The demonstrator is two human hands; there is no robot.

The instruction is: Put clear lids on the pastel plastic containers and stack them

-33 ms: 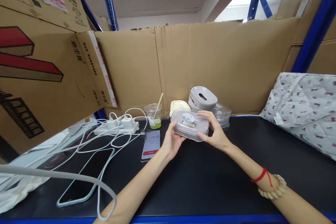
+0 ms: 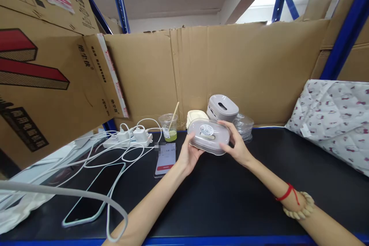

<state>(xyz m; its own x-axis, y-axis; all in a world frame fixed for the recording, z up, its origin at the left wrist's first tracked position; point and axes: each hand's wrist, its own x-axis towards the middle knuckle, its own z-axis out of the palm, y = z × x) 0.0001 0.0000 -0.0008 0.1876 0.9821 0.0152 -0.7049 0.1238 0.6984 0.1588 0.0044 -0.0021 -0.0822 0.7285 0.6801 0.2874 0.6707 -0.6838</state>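
Note:
Between my two hands is a grey rounded box (image 2: pixel 209 142) with a clear plastic cover, tilted so its top faces me. A round printed sticker lies on the cover above an oval slot. My left hand (image 2: pixel 188 153) is closed on its left end, the thumb on top and the fingers underneath. At the right end, my right hand (image 2: pixel 236 147) grips the rim between thumb and fingers. Behind it sit stacked grey boxes (image 2: pixel 222 108) with an oval slot, cream-coloured boxes (image 2: pixel 196 115) and stacked clear plastic covers (image 2: pixel 244 126).
Left of the boxes stand a plastic cup (image 2: pixel 170 127) with green liquid and a straw, and a lit phone (image 2: pixel 166 160). A power strip (image 2: pixel 129 142), tangled white cables and a dark phone (image 2: pixel 96 194) lie further left. A quilted patterned cloth (image 2: pixel 334 119) is at right.
My right thumb and fingers have shifted very slightly to the right along the box's end. Everything else looks the same.

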